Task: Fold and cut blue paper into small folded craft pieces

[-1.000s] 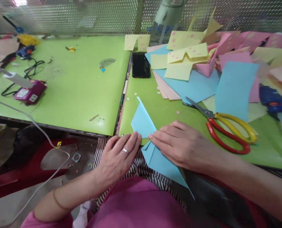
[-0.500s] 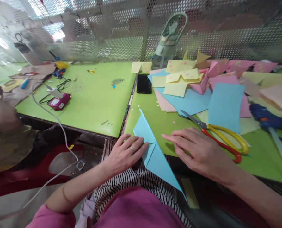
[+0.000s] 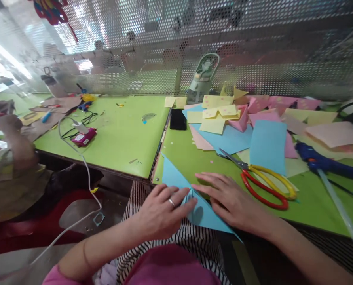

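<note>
A folded sheet of blue paper [image 3: 206, 215] lies slantwise across the table's front edge, its lower part reaching over my lap. My left hand [image 3: 167, 208], with a ring on one finger, holds the paper at its left side. Its fingers rest on top, and its thumb is hard to make out. From the other side, my right hand [image 3: 231, 200] reaches in with fingers stretched and a little apart. Those fingertips touch the long right edge of the paper near its middle. Scissors with red and yellow handles [image 3: 265, 186] lie just beyond my right hand.
Blue, pink and yellow papers [image 3: 221, 114] are heaped at the back right. A blue glue gun [image 3: 315, 156] lies at right. A phone [image 3: 178, 120] and green bottle [image 3: 199, 85] are behind. Left are a purple power adapter [image 3: 84, 136], a white cable [image 3: 89, 178] and another person's arm [image 3: 19, 142].
My right hand has come left and down onto the paper's edge. My left hand has shifted right over the paper. The camera view has tilted up slightly.
</note>
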Tool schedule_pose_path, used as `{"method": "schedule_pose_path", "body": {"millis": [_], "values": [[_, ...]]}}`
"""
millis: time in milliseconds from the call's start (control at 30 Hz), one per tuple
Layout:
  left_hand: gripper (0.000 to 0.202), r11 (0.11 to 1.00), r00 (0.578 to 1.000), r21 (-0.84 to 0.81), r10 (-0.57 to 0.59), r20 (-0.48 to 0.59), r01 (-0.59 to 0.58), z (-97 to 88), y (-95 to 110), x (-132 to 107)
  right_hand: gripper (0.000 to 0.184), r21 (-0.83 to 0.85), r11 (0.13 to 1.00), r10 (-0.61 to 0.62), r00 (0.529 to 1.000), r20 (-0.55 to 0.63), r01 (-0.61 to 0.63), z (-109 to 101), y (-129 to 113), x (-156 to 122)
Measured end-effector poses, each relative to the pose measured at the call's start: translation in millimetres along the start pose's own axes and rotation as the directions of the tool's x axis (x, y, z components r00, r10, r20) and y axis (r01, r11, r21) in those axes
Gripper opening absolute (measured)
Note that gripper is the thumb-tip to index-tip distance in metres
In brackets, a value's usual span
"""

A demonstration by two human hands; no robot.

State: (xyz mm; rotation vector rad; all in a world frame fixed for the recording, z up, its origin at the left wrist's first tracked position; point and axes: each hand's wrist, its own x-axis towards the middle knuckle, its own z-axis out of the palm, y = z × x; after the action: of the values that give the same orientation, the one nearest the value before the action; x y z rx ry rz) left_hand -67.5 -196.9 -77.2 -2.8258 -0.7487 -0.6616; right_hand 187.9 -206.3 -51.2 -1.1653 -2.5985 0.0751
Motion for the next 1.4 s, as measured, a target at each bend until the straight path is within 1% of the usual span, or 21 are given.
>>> {"method": "schedule_pose_path", "body": {"millis": [67,167,233,300,333,367,433,500,533,600,700,767,833,933,967,1000,1033,1100,1200,1267,1400], "values": [[0.046,0.997,0.999,0.072,0.025,0.032,-0.028,10.9,6.5,-7.9,0.040,0.027,1.000,0.007,1.000,-0.005,-0.007,4.3,-1.2,1.5],[0.037,0.997,0.996,0.076,0.040,-0.077,-0.034,20.8,3.3,-6.4,0.036,0.092,0.995,0.035,0.999,-0.012,-0.034,8.1,-1.0,2.0],[0.030,0.999,0.971,-0.030,0.018,-0.237,-0.026,17.5,-3.1,2.8,0.042,0.181,0.979,0.105,0.994,-0.030,-0.098,5.8,-0.3,1.7],[0.028,0.961,0.918,-0.275,-0.136,-0.373,0.030,7.2,-8.3,15.9,0.051,0.318,0.926,0.242,0.967,-0.084,-0.204,0.1,-0.4,3.1],[0.026,0.890,0.874,-0.450,-0.275,-0.401,0.074,1.1,-9.7,23.2,0.055,0.391,0.883,0.324,0.941,-0.103,-0.261,-3.1,-1.1,5.2],[0.025,0.753,0.834,-0.647,-0.430,-0.346,0.120,-4.8,-10.1,30.7,0.059,0.456,0.833,0.402,0.909,-0.112,-0.312,-6.0,-2.3,8.4],[0.023,0.335,0.678,-0.936,-0.714,-0.177,0.109,-13.5,-8.9,44.9,0.063,0.569,0.731,0.513,0.854,-0.093,-0.377,-9.9,-6.4,18.1],[0.026,-0.085,0.562,-0.995,-0.826,0.041,-0.052,-16.8,-6.3,57.0,0.062,0.668,0.631,0.563,0.825,-0.043,-0.396,-10.5,-11.2,30.1],[0.026,-0.243,0.535,-0.960,-0.835,0.133,-0.142,-16.8,-5.1,61.9,0.061,0.704,0.589,0.580,0.814,-0.027,-0.396,-10.0,-13.0,35.9],[0.027,-0.445,0.534,-0.852,-0.808,0.251,-0.274,-14.9,-4.1,69.2,0.059,0.723,0.556,0.626,0.779,-0.041,-0.409,-9.3,-14.2,45.6],[0.031,-0.586,0.578,-0.742,-0.745,0.334,-0.326,-10.9,-6.3,72.9,0.056,0.689,0.559,0.674,0.737,-0.053,-0.461,-13.5,-8.3,53.7],[0.033,-0.631,0.612,-0.725,-0.698,0.372,-0.278,-9.1,-8.7,67.6,0.052,0.706,0.507,0.634,0.769,0.083,-0.494,-21.7,-0.4,57.0],[0.035,-0.656,0.651,-0.741,-0.626,0.429,-0.143,-10.0,-10.2,53.7,0.045,0.693,0.479,0.556,0.797,0.235,-0.538,-33.0,9.9,61.2],[0.042,-0.586,0.716,-0.767,-0.417,0.561,0.260,-21.0,-12.1,20.1,0.036,0.563,0.584,0.473,0.809,0.349,-0.585,-49.5,29.4,70.6],[0.045,-0.476,0.734,-0.756,-0.286,0.616,0.449,-27.1,-13.3,8.9,0.035,0.518,0.623,0.443,0.810,0.385,-0.586,-53.2,36.8,74.3],[0.043,-0.275,0.740,-0.755,-0.180,0.648,0.595,-33.5,-14.9,-0.5,0.034,0.480,0.656,0.415,0.809,0.416,-0.583,-55.6,44.3,77.9],[0.034,-0.004,0.745,-0.751,-0.126,0.656,0.660,-39.4,-16.7,-7.2,0.034,0.446,0.679,0.397,0.803,0.445,-0.583,-56.4,51.6,81.4],[0.024,0.393,0.833,-0.741,-0.145,0.535,0.544,-46.0,-20.1,-11.2,0.036,0.394,0.703,0.376,0.780,0.500,-0.591,-53.7,64.6,87.3],[0.025,0.772,0.960,-0.576,-0.166,0.226,0.269,-36.9,-23.7,0.4,0.038,0.359,0.714,0.352,0.751,0.558,-0.601,-43.7,77.8,91.9],[0.026,0.922,0.981,-0.336,-0.178,0.074,0.193,-21.7,-25.4,10.4,0.038,0.354,0.728,0.332,0.754,0.567,-0.587,-37.3,82.6,91.8],[0.035,0.981,0.981,-0.037,-0.192,0.015,0.193,3.0,-25.6,18.6,0.036,0.351,0.750,0.319,0.771,0.551,-0.560,-31.6,86.2,87.7]]}}
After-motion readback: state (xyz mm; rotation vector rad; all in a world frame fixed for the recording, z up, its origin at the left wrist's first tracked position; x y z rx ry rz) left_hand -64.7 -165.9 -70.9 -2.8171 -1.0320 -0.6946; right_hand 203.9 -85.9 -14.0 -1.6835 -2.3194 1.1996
